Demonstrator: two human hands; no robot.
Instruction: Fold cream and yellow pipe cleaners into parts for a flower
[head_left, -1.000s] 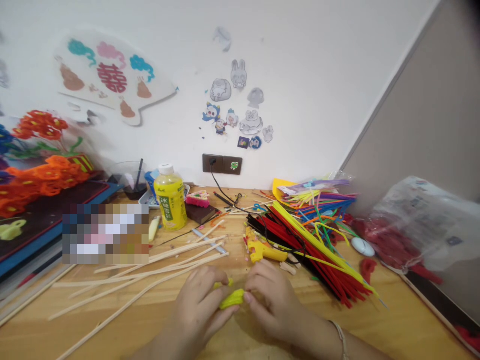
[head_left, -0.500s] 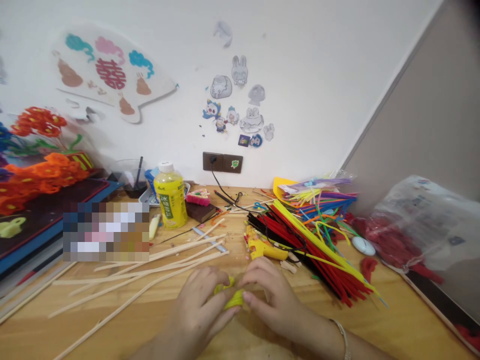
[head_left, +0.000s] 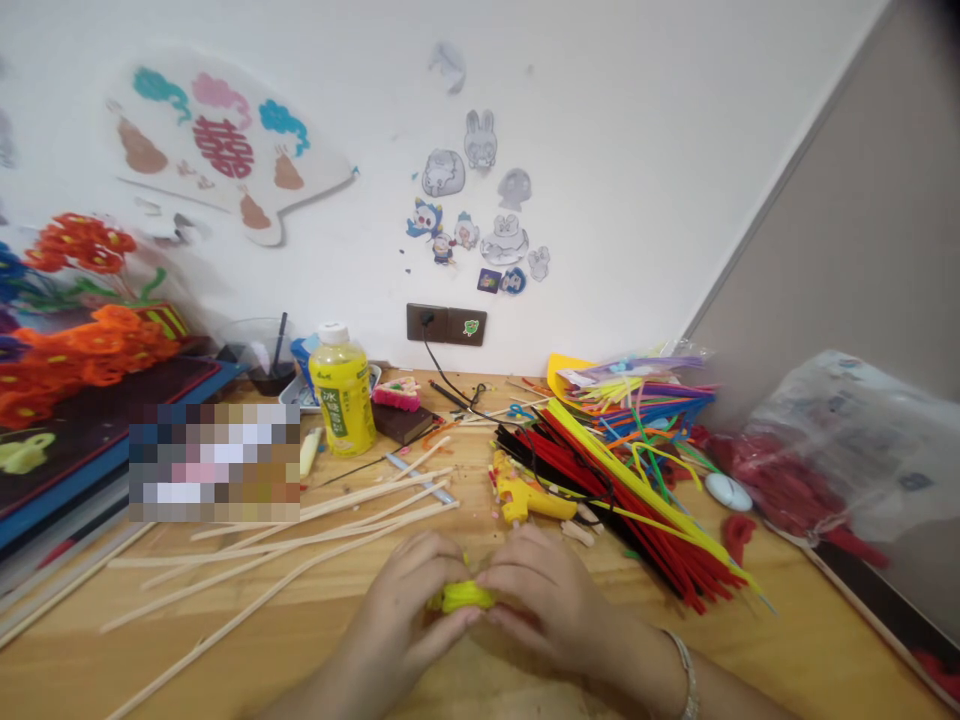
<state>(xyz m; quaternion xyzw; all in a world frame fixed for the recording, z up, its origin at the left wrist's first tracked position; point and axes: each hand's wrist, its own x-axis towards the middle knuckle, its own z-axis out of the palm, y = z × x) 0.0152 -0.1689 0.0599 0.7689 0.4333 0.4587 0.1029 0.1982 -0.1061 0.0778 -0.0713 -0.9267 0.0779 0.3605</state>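
Note:
A small bent bundle of yellow pipe cleaner (head_left: 466, 597) is between my hands, low in the middle of the head view. My left hand (head_left: 409, 610) is closed round its left side, thumb below and fingers above. At its right end, my right hand (head_left: 544, 585) pinches it between thumb and fingertips. Part of the bundle is hidden behind the fingers. Just beyond my right hand lies a yellow hot glue gun (head_left: 529, 497) with a dark cord.
Cream-coloured strips (head_left: 300, 545) lie at left. Black, red and yellow pipe cleaners (head_left: 637, 510) are heaped at right. A yellow drink bottle (head_left: 341, 395) stands farther back, near a cup of dark liquid (head_left: 270, 375). Orange flowers (head_left: 90, 350) fill the left side; a plastic bag (head_left: 855, 450) lies right.
My right hand has moved slightly left and its fingers have closed in on the yellow bundle. The bundle has turned, and its open loop shows less.

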